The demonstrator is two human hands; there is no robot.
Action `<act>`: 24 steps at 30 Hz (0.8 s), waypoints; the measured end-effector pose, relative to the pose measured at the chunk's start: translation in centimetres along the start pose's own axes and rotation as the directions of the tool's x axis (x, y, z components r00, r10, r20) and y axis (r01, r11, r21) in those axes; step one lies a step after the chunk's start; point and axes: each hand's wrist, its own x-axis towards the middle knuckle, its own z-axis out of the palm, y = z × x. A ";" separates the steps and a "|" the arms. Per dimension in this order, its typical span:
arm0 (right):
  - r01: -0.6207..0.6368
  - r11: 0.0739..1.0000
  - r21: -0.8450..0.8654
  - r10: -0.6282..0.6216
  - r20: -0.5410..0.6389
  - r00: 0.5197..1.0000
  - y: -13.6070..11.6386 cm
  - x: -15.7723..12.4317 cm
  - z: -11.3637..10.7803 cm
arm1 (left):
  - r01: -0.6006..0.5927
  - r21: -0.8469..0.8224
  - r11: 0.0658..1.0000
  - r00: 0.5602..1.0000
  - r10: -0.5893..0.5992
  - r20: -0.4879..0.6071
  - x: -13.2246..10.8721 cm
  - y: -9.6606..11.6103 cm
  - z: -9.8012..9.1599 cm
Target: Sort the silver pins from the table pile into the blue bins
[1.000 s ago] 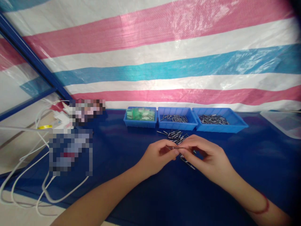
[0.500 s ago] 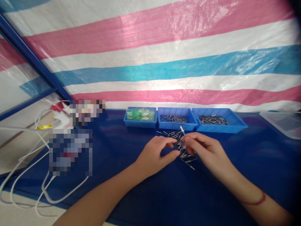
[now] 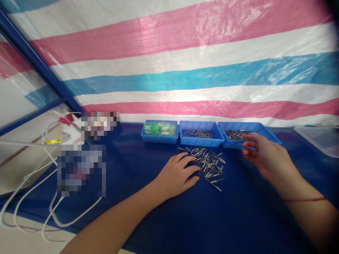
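Observation:
A loose pile of silvery blind rivets (image 3: 210,164) lies on the blue tabletop (image 3: 185,218). At its left edge rests my left hand (image 3: 177,174), palm down, fingers spread, the tips close to the nearest rivets. My right hand (image 3: 265,155) hovers at the front of the right blue bin (image 3: 270,137), fingers loosely bent and apart, with nothing visible in them. That bin holds many dark-looking rivets (image 3: 234,134), partly hidden by my fingertips. More rivets (image 3: 198,133) lie in the middle blue bin (image 3: 202,141).
The left blue bin (image 3: 160,140) contains green and clear packets (image 3: 160,127). A clear plastic tray (image 3: 317,141) is at the far right. White cables (image 3: 53,218) and a power strip (image 3: 71,132) lie on the left, and a striped sheet (image 3: 169,81) hangs behind.
My right hand has moved right from the pile to the right bin; the rivet it pinched no longer shows in it. My left hand has lowered and spread its fingers beside the pile.

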 end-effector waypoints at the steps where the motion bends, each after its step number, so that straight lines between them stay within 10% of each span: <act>1: 0.001 1.000 0.013 -0.001 0.007 1.000 0.0 -0.1 0.1 | -0.001 0.004 1.000 1.000 0.001 0.001 0.0 0.0 0.0; 18: 0.163 0.976 -0.144 -0.101 0.365 0.926 0.7 -5.2 3.3 | 0.103 0.104 0.989 0.994 -0.106 0.027 0.5 0.5 -0.7; 24: 0.460 0.797 -0.392 -0.204 0.541 0.816 0.8 -5.2 3.0 | 0.128 0.111 0.986 0.989 -0.136 0.064 0.7 -0.2 -0.5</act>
